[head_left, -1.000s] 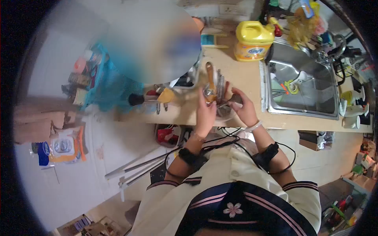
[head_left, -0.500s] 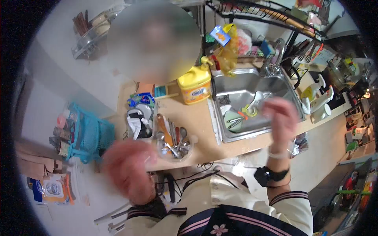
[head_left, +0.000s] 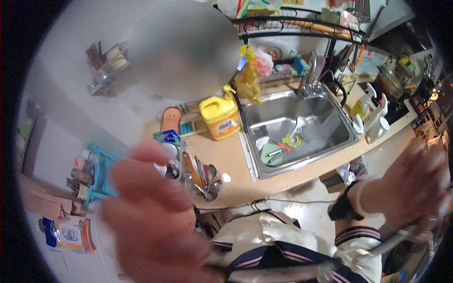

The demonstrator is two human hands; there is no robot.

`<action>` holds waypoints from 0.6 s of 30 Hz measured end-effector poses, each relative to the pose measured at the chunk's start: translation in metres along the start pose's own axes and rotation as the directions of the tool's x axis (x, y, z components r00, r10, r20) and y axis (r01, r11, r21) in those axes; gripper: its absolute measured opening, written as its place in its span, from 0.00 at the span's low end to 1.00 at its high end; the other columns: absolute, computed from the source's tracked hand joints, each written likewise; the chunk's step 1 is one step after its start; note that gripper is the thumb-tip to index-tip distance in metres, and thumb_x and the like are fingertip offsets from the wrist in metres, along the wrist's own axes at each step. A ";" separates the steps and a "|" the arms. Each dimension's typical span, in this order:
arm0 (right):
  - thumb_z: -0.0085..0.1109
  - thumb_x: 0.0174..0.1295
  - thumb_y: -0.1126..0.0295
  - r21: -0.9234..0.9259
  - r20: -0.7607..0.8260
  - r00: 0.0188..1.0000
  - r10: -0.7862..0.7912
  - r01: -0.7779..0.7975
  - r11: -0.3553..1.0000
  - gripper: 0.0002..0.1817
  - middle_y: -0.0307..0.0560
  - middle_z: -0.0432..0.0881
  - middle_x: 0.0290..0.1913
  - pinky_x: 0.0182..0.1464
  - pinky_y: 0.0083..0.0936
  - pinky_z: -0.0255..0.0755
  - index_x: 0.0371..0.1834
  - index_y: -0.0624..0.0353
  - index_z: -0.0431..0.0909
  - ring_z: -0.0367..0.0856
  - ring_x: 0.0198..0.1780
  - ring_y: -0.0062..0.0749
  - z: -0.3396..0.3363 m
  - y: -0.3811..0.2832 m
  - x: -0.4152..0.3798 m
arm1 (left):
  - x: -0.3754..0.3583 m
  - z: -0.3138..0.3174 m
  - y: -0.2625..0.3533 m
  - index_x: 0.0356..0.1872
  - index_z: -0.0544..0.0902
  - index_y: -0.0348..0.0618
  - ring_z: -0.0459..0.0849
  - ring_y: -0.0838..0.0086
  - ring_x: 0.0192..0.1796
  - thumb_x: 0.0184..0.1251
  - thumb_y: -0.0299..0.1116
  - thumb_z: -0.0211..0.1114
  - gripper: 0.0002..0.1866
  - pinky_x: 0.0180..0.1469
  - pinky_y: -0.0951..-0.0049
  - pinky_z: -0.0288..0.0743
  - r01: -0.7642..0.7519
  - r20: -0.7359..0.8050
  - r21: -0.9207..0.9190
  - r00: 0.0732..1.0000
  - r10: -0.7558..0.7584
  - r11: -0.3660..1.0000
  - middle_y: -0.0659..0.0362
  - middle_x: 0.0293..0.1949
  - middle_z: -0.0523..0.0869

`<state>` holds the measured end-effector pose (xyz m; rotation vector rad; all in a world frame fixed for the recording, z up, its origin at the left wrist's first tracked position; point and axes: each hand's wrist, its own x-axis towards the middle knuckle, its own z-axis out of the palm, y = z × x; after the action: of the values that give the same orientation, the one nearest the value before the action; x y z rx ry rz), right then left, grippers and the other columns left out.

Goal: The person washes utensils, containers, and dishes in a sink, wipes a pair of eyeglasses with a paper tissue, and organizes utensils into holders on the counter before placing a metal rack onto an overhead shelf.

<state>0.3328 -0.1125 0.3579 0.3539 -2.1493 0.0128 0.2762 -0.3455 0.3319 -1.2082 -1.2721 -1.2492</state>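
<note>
My left hand is large and blurred at the lower left, close to the camera, and overlaps the tub of cutlery in this view. My right hand is raised at the right edge, beyond the counter, its fingers smeared by motion. A blurred pale strip crosses the bottom of the view and reaches up to the underside of that hand; I cannot tell whether the hand holds it. A dark band and a pale band circle my right wrist.
A steel sink holds a green board, a white utensil and a yellow-green tool. Left of it stands a yellow jug with a pump. Spray bottles line the right side. A blue basket is at the left.
Both hands have moved away from the counter and sink: the left nearer the camera, the right outward to the right edge. The view has shifted, and the pale strip now shows at the bottom.
</note>
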 end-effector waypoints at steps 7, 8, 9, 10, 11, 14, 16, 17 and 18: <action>0.65 0.35 0.74 0.955 0.210 0.976 -0.055 -0.193 0.224 0.08 0.47 0.77 0.25 0.29 0.25 0.64 0.22 0.61 0.80 0.72 0.26 0.32 0.090 0.010 -0.062 | -0.090 -0.038 0.007 0.27 0.80 0.44 0.76 0.69 0.35 0.45 0.23 0.65 0.06 0.44 0.68 0.67 0.579 0.192 -0.018 0.802 -0.565 0.815 0.60 0.32 0.82; 0.64 0.36 0.75 0.915 0.313 0.927 -0.207 -0.236 0.328 0.10 0.48 0.79 0.30 0.34 0.27 0.66 0.26 0.62 0.79 0.74 0.30 0.35 0.102 0.010 -0.068 | -0.106 -0.048 0.009 0.27 0.80 0.42 0.76 0.70 0.36 0.46 0.23 0.65 0.06 0.44 0.68 0.67 0.653 0.240 0.030 0.730 -0.640 0.757 0.60 0.31 0.82; 0.63 0.37 0.75 0.865 0.412 0.844 -0.344 -0.244 0.439 0.12 0.49 0.80 0.34 0.38 0.28 0.68 0.29 0.63 0.79 0.77 0.34 0.38 0.115 0.008 -0.072 | -0.119 -0.059 0.016 0.28 0.80 0.41 0.76 0.70 0.36 0.47 0.23 0.65 0.06 0.44 0.68 0.67 0.731 0.274 0.076 0.639 -0.719 0.678 0.60 0.30 0.81; 0.63 0.37 0.75 0.851 0.462 0.805 -0.373 -0.285 0.441 0.14 0.50 0.79 0.37 0.42 0.29 0.67 0.33 0.63 0.79 0.76 0.39 0.40 0.119 0.002 -0.069 | -0.134 -0.067 0.027 0.29 0.80 0.41 0.76 0.71 0.37 0.47 0.24 0.65 0.06 0.44 0.69 0.67 0.765 0.260 0.172 0.572 -0.778 0.620 0.61 0.30 0.81; 0.63 0.38 0.76 0.828 0.516 0.762 -0.391 -0.328 0.455 0.17 0.50 0.79 0.41 0.46 0.31 0.67 0.36 0.63 0.78 0.76 0.43 0.41 0.120 -0.005 -0.063 | -0.145 -0.074 0.038 0.29 0.80 0.40 0.75 0.72 0.38 0.47 0.24 0.65 0.06 0.44 0.70 0.67 0.796 0.247 0.252 0.497 -0.832 0.550 0.61 0.29 0.81; 0.57 0.49 0.70 0.956 0.286 0.953 -0.097 -0.277 0.100 0.24 0.50 0.68 0.57 0.59 0.31 0.58 0.52 0.63 0.70 0.65 0.60 0.39 0.136 -0.009 -0.047 | -0.158 -0.105 0.078 0.30 0.81 0.42 0.75 0.68 0.38 0.49 0.29 0.64 0.06 0.44 0.70 0.67 0.768 0.180 0.480 0.386 -0.905 0.423 0.60 0.29 0.81; 0.47 0.57 0.50 0.936 0.317 0.849 0.423 -0.352 0.005 0.39 0.51 0.55 0.65 0.65 0.31 0.45 0.65 0.64 0.47 0.49 0.67 0.37 0.168 0.006 -0.011 | -0.164 -0.128 0.113 0.30 0.80 0.41 0.76 0.65 0.35 0.50 0.30 0.62 0.07 0.41 0.69 0.67 0.757 0.109 0.575 0.304 -0.947 0.309 0.57 0.29 0.80; 0.41 0.62 0.55 0.952 0.291 0.813 0.505 -0.196 -0.234 0.32 0.51 0.57 0.63 0.64 0.33 0.49 0.63 0.67 0.51 0.53 0.65 0.38 0.161 -0.013 0.006 | -0.168 -0.137 0.131 0.30 0.80 0.40 0.75 0.64 0.33 0.49 0.29 0.62 0.07 0.39 0.69 0.67 0.780 0.065 0.575 0.258 -0.964 0.247 0.56 0.27 0.79; 0.42 0.62 0.56 0.922 0.266 0.825 0.498 -0.066 -0.383 0.31 0.51 0.58 0.62 0.62 0.33 0.51 0.62 0.67 0.52 0.54 0.64 0.38 0.160 -0.029 0.017 | -0.175 -0.146 0.151 0.29 0.80 0.41 0.75 0.64 0.33 0.49 0.29 0.62 0.06 0.38 0.69 0.67 0.801 -0.031 0.574 0.229 -0.973 0.171 0.56 0.27 0.79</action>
<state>0.2026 -0.1675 0.2766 0.5800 -1.1983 2.2655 0.4358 -0.4978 0.1707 -0.0943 -2.6631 -1.3424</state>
